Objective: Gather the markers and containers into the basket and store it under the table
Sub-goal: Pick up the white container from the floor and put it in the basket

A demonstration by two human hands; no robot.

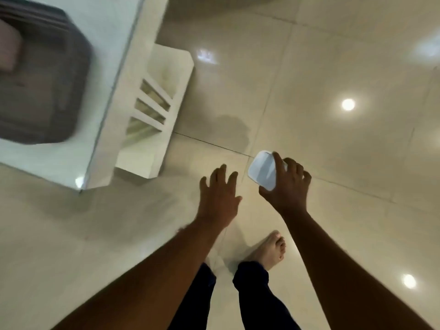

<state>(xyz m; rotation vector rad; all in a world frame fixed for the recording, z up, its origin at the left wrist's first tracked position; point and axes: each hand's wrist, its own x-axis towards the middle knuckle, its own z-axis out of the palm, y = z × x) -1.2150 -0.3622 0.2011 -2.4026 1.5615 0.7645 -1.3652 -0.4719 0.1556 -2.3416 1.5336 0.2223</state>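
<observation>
My right hand (289, 186) grips a small white container (263, 169) with rounded corners, held over the floor, thumb and fingers curled round its edge. Beside it, my left hand (220, 196) hovers with fingers spread and holds nothing. A dark grey basket (54, 91) sits on the white table (114, 96) at the upper left, blurred, with something pinkish (8, 48) inside. No markers are visible.
The table has a glass top, and a white slatted side panel (154, 108) reaches down to the floor. Glossy beige tiles (333, 151) with ceiling-light reflections fill the rest. My bare foot (271, 251) and dark trouser legs are below the hands.
</observation>
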